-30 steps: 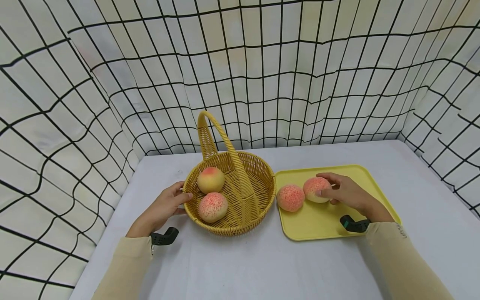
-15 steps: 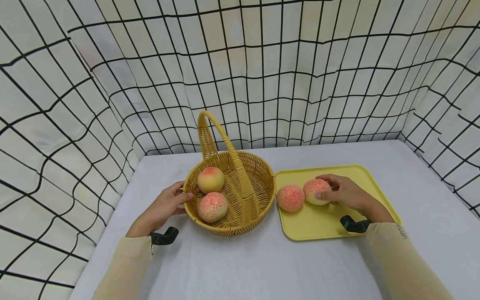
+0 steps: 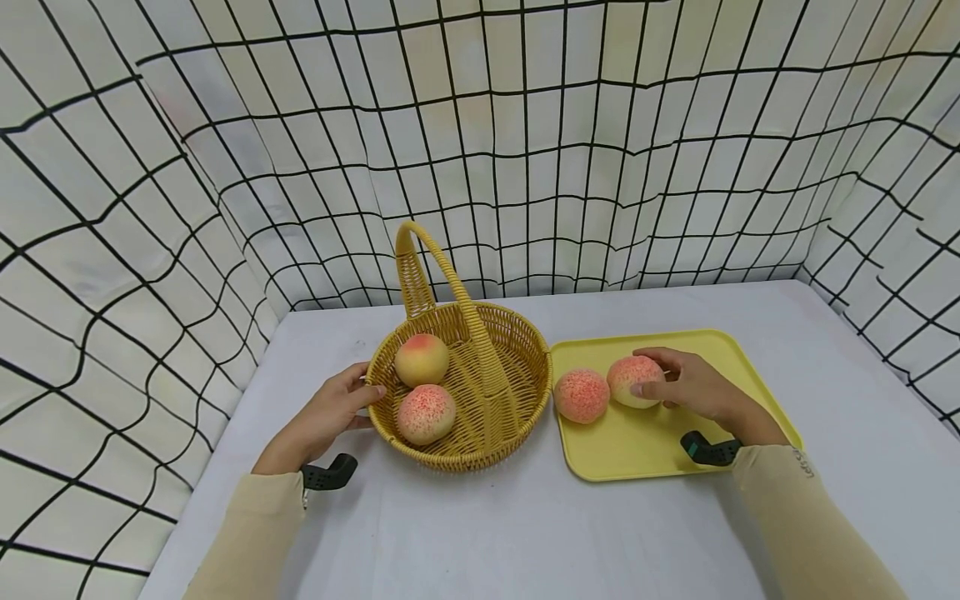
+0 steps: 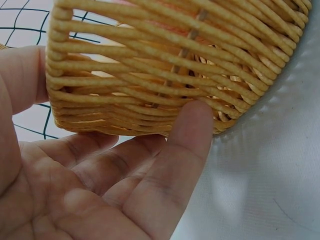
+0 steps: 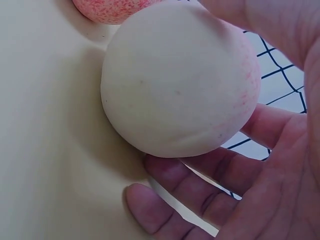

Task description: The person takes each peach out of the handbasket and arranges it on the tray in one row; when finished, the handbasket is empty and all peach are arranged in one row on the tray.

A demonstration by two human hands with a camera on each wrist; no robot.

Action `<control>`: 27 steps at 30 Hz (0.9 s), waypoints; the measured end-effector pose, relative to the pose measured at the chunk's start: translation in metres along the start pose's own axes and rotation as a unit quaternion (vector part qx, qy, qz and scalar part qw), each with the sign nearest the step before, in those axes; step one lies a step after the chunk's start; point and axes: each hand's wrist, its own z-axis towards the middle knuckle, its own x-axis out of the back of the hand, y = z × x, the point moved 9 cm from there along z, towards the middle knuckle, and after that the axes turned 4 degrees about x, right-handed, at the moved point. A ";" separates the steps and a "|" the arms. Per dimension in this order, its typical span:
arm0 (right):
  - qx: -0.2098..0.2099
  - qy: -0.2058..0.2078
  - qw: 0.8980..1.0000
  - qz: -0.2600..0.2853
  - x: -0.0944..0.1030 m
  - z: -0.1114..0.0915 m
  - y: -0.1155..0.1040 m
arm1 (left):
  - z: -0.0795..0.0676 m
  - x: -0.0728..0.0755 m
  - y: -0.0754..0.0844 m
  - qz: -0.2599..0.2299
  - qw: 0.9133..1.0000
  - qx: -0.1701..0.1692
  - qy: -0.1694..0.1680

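Note:
My left hand (image 3: 341,408) grips the left rim of a yellow wicker basket (image 3: 532,375), thumb over the rim and fingers against the outer wall. In the left wrist view, fingertips touch the basket's woven side (image 4: 150,65). Two peaches lie inside its left half: a yellow one with a red top (image 3: 422,360) and a speckled pink one (image 3: 426,414). My right hand (image 3: 697,387) holds a pink-and-cream peach (image 3: 630,383) between thumb and fingers over a yellow tray (image 3: 637,450). The right wrist view shows this peach's pale side (image 5: 175,85), fingers curled around it.
Another pink peach (image 3: 581,396) sits on the tray's left side, right beside the held one. The basket's tall handle (image 3: 450,275) arches over it. A white-covered table (image 3: 480,533) lies beneath, and black netting (image 3: 525,167) over white cloth encloses the back and sides.
The right hand's peach has shifted very slightly to the right and toward the front. The left hand and basket stay in place.

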 end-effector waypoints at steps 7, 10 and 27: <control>0.002 -0.001 1.000 -0.002 0.000 0.000 0.000 | 0.001 0.000 0.000 0.002 1.000 -0.002 0.000; 0.002 -0.005 1.000 0.001 -0.001 0.001 0.000 | 0.001 0.000 0.000 0.002 1.000 -0.002 0.000; -0.004 -0.007 1.000 0.005 -0.001 0.001 0.001 | 0.001 0.000 0.000 0.003 1.000 -0.001 -0.003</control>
